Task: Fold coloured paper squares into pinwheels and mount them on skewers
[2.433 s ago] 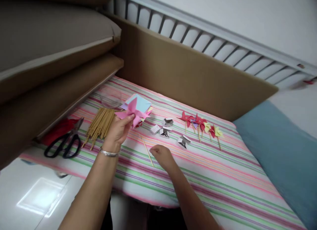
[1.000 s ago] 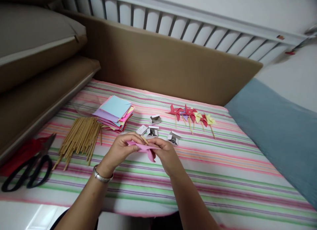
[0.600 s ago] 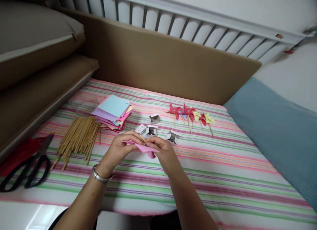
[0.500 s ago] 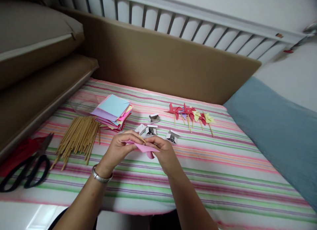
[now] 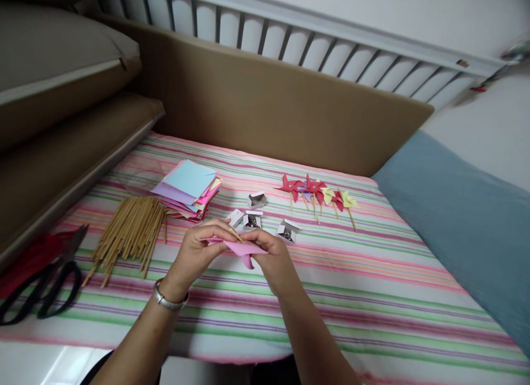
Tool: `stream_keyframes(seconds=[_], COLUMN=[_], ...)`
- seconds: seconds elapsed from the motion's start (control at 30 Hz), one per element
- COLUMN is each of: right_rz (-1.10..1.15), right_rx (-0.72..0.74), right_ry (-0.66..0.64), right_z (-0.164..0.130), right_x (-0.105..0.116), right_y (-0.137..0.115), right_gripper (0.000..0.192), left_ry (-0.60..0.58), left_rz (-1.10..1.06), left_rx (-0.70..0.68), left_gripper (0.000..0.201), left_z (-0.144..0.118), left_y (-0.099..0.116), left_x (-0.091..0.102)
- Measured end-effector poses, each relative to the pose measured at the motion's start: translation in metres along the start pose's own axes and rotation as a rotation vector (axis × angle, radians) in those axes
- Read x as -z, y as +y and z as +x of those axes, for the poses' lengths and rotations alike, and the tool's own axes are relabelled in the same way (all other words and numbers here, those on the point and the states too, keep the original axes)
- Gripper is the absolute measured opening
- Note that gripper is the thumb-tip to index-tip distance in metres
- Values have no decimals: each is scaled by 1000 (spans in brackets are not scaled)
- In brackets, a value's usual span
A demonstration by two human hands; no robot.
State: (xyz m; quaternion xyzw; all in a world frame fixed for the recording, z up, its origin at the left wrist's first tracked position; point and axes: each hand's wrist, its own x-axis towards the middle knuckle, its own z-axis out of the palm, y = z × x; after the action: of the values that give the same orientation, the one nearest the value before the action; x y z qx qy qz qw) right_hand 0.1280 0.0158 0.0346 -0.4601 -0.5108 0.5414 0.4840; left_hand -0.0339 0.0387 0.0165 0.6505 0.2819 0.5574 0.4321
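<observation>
Between my two hands is a pink paper pinwheel (image 5: 242, 248) with folded blades, held above the striped cloth. The end of a thin wooden stick (image 5: 236, 234) shows at its far side, between my fingertips. My left hand (image 5: 203, 246), with a silver bracelet at the wrist, pinches the pinwheel's left side. My right hand (image 5: 271, 256) is closed on its right side, near the stick's end. The fingers hide most of the stick and the middle of the paper. Just beyond my hands stand small open boxes (image 5: 252, 220) of dark metal bits.
At the left lie a pile of wooden sticks (image 5: 130, 230), black-handled scissors (image 5: 53, 283) and red material (image 5: 31, 258). A stack of coloured paper squares (image 5: 190, 180) sits behind. Several finished pinwheels (image 5: 314, 189) lie at the back right, before a brown panel (image 5: 265, 103).
My hands stay nearly in place with the pinwheel. Its hanging pink blade has shifted slightly, and the stick's visible end is tilted a little differently.
</observation>
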Motion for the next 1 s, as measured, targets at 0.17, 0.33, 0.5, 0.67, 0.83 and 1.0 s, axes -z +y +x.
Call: stream_keyframes(seconds=[0.17,0.33,0.5,0.67,0.83,1.0], right_rz=[12,-23,-90,-110,-173,-198], right_rx=[17,40,96,140,194,236], right_ry=[14,20,35,45,49,72], right_z=[1,1,0,0,0,-2], right_x=[0,0,0,1,1,-1], right_y=[2,2,1,2,1,2], right_gripper=[8,9,13,10,10,12], left_ry=[-3,0,18,62,61,73], left_rz=[-15,-19,-37,-76,-141,-148], left_rx=[3,15,19,35,52,50], left_gripper=[5,5,6,6,6,8], left_z=[-1,0,-1,-2,-2,-1], left_y=[-1,1,0,-3,-4,-3], left_x=[1,0,0,-1,-2,-2])
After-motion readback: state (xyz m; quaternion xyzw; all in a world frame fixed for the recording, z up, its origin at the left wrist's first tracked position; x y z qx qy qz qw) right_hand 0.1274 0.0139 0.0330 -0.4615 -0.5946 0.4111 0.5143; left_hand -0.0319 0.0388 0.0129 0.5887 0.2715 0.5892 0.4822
